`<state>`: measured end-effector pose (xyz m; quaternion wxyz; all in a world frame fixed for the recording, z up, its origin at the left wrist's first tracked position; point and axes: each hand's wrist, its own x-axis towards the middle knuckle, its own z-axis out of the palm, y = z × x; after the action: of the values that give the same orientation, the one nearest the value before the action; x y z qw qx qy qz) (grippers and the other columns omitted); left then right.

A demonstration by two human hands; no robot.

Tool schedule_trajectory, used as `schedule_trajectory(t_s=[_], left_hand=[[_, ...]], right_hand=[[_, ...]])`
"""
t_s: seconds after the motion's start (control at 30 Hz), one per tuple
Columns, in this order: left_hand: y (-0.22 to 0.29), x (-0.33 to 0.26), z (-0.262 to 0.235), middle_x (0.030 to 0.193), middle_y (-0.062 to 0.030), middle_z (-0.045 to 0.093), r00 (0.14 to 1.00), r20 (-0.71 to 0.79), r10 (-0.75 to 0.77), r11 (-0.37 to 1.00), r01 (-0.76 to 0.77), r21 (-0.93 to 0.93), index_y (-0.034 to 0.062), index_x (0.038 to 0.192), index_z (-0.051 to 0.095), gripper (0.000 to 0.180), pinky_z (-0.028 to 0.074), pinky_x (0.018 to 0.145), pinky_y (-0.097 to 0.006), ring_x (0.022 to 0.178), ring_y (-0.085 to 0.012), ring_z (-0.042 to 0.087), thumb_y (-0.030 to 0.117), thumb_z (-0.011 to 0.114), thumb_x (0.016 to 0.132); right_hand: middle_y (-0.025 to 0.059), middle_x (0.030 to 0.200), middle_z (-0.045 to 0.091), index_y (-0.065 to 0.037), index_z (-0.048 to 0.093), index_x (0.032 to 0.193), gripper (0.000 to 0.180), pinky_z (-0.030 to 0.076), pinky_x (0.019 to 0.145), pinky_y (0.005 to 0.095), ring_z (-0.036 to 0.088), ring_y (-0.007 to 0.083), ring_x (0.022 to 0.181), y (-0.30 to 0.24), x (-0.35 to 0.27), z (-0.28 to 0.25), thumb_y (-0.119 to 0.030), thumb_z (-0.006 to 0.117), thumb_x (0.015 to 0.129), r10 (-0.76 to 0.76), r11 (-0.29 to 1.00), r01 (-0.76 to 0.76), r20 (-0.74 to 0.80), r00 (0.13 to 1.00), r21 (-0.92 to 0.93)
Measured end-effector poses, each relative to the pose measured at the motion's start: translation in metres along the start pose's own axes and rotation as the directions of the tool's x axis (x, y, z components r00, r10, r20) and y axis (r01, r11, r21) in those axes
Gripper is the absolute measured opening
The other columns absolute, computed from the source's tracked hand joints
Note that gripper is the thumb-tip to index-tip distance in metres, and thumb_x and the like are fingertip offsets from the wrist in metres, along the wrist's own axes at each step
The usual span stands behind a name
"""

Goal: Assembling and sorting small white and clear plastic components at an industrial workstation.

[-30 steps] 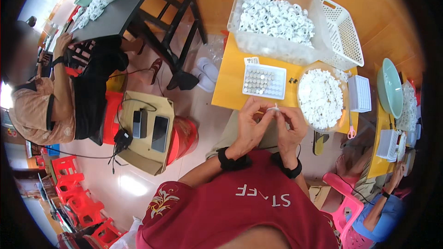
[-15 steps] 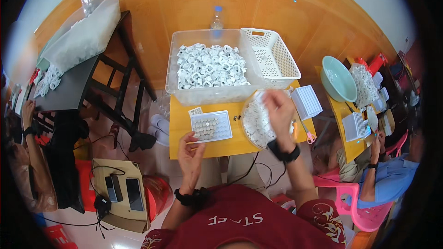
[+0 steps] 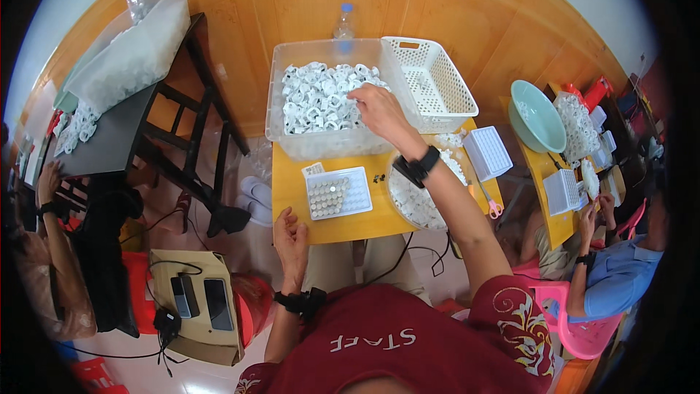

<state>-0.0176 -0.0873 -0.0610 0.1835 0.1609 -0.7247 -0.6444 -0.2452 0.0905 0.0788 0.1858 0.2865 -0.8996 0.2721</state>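
Note:
My right hand [image 3: 375,108] reaches forward over the clear plastic bin [image 3: 277,95] heaped with small white plastic parts [image 3: 317,98]; its fingers curl down among them and whether they hold one is hidden. My left hand [image 3: 290,235] hovers near the front edge of the small yellow table [image 3: 288,190], fingers loosely curled, with nothing seen in it. A white compartment tray [image 3: 337,192] lies on the table between the hands. A round dish of white parts [image 3: 412,201] sits under my right forearm.
An empty white lattice basket [image 3: 434,84] stands right of the bin, a water bottle [image 3: 343,22] behind it. A person in blue [image 3: 616,273] works at a second yellow table on the right with a green bowl [image 3: 536,113]. Scissors [image 3: 493,206] lie nearby. Another person [image 3: 44,248] sits left.
My right hand has moved from above the round dish forward into the clear bin. My left hand has drawn back from the tray toward my body.

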Motion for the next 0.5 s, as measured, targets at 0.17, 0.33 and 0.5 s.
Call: schedule_trajectory(t_s=[0.17,0.33,0.5], left_hand=[[0.004,0.006,-0.001,0.102,-0.0129,0.052,0.998,0.069,0.006,1.000,-0.006,0.010,-0.0017,0.123,0.043,0.043,0.047,0.067,-0.026,0.075,-0.0162,0.058,0.003,0.052,0.081],[0.005,0.012,-0.003,0.103,-0.0137,0.052,0.994,0.106,0.006,0.996,-0.015,0.088,-0.0027,0.122,0.043,0.042,0.049,0.066,-0.027,0.073,-0.0162,0.059,0.002,0.051,0.081],[0.004,0.015,-0.003,0.102,-0.0135,0.052,0.994,0.102,-0.033,0.997,0.026,0.068,-0.0035,0.119,0.045,0.039,0.050,0.064,-0.025,0.072,-0.0151,0.060,0.001,0.053,0.081]], right_hand=[[0.0171,0.099,0.058,-0.005,0.061,0.101,0.030,0.045,0.082,0.0379,0.057,0.0320,0.094,0.031,0.031,0.040,0.001,0.050,0.074,0.147,0.975,-0.084,0.318,0.936,-0.205],[0.0173,0.099,0.059,-0.005,0.061,0.093,0.021,0.047,0.079,0.0399,0.057,0.0330,0.096,0.037,0.036,0.050,-0.002,0.048,0.077,0.163,0.968,-0.097,0.288,0.943,-0.232],[0.0154,0.092,0.064,-0.009,0.064,0.088,0.016,0.048,0.075,0.0399,0.061,0.0331,0.088,0.036,0.040,0.043,-0.008,0.054,0.075,0.296,0.943,-0.229,0.293,0.909,-0.243]])
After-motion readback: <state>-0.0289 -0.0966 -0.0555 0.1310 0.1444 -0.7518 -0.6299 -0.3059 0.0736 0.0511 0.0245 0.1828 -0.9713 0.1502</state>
